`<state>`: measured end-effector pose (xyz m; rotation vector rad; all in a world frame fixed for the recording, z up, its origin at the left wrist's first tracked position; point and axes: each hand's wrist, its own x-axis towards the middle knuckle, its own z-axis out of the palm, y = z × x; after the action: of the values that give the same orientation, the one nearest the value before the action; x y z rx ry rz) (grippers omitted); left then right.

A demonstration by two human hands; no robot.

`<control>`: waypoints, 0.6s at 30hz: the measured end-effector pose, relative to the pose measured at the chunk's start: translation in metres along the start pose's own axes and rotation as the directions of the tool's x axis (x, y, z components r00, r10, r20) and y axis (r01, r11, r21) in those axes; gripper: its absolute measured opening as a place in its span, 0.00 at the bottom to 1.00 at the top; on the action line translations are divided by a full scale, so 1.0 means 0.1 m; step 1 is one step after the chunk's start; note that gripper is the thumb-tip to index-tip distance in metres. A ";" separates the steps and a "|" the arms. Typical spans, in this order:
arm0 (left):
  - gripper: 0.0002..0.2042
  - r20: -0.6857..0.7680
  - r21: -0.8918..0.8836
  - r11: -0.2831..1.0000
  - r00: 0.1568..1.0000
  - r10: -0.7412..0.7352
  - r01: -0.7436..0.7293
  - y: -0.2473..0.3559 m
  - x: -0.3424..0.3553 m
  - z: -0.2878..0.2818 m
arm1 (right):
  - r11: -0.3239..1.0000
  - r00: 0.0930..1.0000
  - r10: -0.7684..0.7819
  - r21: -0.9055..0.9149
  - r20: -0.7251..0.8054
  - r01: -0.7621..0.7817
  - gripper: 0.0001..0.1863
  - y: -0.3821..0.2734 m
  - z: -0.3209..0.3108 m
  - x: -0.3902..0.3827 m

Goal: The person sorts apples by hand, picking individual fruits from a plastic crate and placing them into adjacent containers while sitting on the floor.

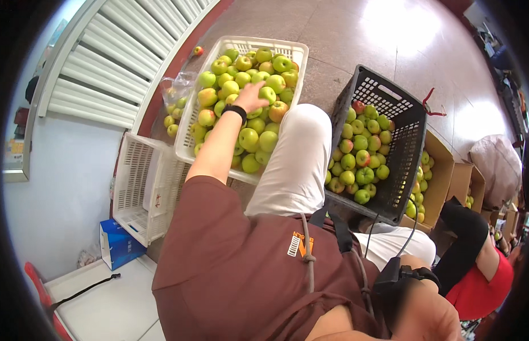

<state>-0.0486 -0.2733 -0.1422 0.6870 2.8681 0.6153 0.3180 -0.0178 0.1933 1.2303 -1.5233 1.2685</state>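
My left hand (pixel 250 97), with a black band on its wrist, reaches over a white plastic crate (pixel 303 54) full of green and reddish apples. Its fingers are spread, and their tips are at the left side of a green apple (pixel 267 95); I see nothing lifted. At the lower right, close to the view, is my right hand (pixel 438 318), below a black wristband. Blur and the frame's edge hide its fingers, so whether it holds anything is unclear. A black plastic crate (pixel 409 113) holding more apples stands right of my knee.
Cardboard boxes (pixel 440 165) with apples stand beyond the black crate. An empty white crate (pixel 140 187) lies tipped by the wall, near a blue box (pixel 119 244). A clear bag of apples (pixel 176 102) is left of the full crate. Another person's red garment (pixel 486 287) shows at right.
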 end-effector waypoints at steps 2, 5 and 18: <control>0.41 0.158 0.275 0.955 0.975 -0.156 0.108 0.31 -0.20 -0.06 | 0.999 0.999 0.051 0.001 0.015 -0.051 0.24 -0.02 -0.04 -0.06; 0.41 0.121 0.424 0.905 0.989 -0.084 0.025 0.48 -0.15 0.07 | 0.992 0.991 0.116 -0.053 0.061 -0.112 0.25 -0.09 0.01 -0.12; 0.37 -0.069 0.509 0.860 0.994 0.086 -0.039 0.28 -0.18 0.33 | 0.649 0.803 0.585 -0.527 -0.117 -0.549 0.13 0.29 0.10 -0.73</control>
<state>-0.0145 -0.2472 -0.1598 0.8346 3.1230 -0.1320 0.3061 -0.0131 0.1149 0.4168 -2.2330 1.0354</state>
